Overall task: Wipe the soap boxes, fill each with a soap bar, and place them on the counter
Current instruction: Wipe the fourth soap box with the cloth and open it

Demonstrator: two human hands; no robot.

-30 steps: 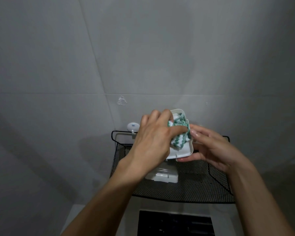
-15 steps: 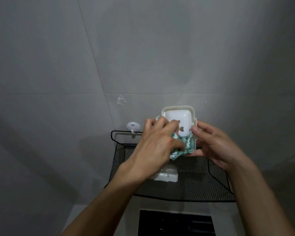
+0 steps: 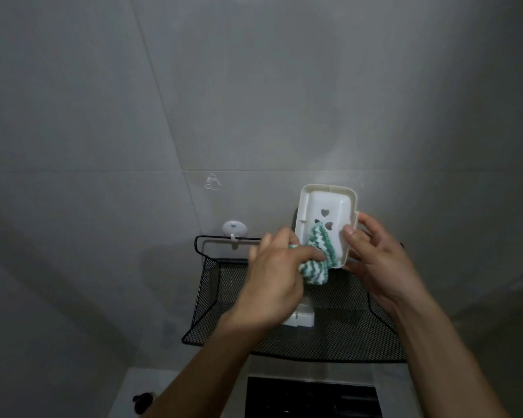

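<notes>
White plastic soap box, held tilted above the mesh basket by the right hand, thumb on its inner face. The left hand grips a green-striped cloth against the lower interior. Step: wiping. Next, judged: clean the upper half around the heart-shaped holes. A second box lies in the basket, partly hidden. Wall hook behind; counter below.
</notes>
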